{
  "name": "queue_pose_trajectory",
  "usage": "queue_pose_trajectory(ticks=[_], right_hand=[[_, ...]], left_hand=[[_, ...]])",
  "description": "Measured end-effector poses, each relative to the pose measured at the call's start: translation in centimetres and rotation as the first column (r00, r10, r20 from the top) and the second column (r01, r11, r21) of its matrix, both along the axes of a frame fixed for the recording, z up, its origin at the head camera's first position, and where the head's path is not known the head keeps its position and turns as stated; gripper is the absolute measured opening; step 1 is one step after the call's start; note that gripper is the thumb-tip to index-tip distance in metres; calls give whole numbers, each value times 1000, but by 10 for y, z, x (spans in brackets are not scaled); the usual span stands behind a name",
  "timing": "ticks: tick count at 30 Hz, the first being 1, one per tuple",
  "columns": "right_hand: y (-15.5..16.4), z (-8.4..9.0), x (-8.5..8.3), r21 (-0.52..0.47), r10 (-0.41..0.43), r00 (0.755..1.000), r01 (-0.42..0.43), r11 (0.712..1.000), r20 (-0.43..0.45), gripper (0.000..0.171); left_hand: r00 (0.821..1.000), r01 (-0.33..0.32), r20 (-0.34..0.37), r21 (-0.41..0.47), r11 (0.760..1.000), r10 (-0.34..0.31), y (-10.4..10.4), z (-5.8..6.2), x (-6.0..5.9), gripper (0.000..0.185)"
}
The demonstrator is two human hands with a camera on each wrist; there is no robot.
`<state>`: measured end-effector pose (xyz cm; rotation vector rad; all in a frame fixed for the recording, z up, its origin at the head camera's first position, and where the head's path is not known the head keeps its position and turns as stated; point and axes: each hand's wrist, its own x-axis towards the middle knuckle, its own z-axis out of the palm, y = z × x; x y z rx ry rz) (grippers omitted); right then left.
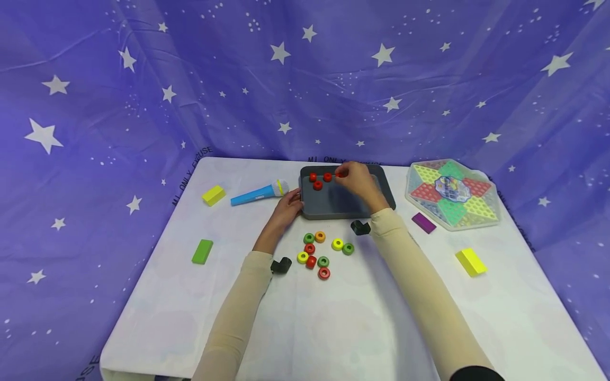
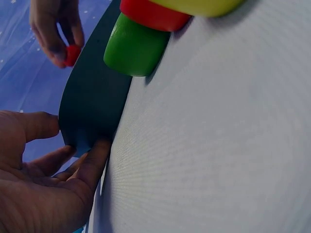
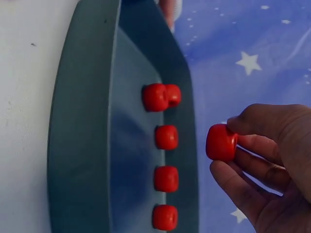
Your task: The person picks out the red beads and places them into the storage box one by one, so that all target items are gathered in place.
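My right fingers (image 3: pixel 252 145) pinched a red wooden ring (image 3: pixel 221 142) | left hand (image 1: pixel 287 206), fingers relaxed, steadied the grey tray (image 1: pixel 333 209) | risk: ring slipping, knocking placed rings.

From my head I look forward and down over the whole counter (image 1: pixel 362 317) toward the starry cloth. My left wrist view sits very low, close against the counter, facing along the grey tray (image 2: pixel 92 97). My right wrist view hangs close over that tray. All three share it.
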<state>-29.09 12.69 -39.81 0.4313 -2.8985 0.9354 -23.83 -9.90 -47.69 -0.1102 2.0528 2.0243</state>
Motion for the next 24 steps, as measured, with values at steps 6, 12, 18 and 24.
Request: queue_pose_trajectory(ticks=[6,12,18,24], right_hand=[[-9,-9,-16,47,41,998,-43,998,47,22],[-15,-12,-23,55,10,992,-17,998,126,23],[-17,-23,-34,104,3,984,-22,994,177,20],[-17,-32,-40,134,-4,978,-24,991,211,18]], left_hand=[[1000,-2,-23,9,1000,2,0,-2,-1,53],[1000,1,-27,4,1000,-1,0,-5,-1,53],[1000,4,-21,-2,1000,-4,0,-6,-1,54],[1000,0,-24,-1,1000,0,-1,-5,-1,54]])
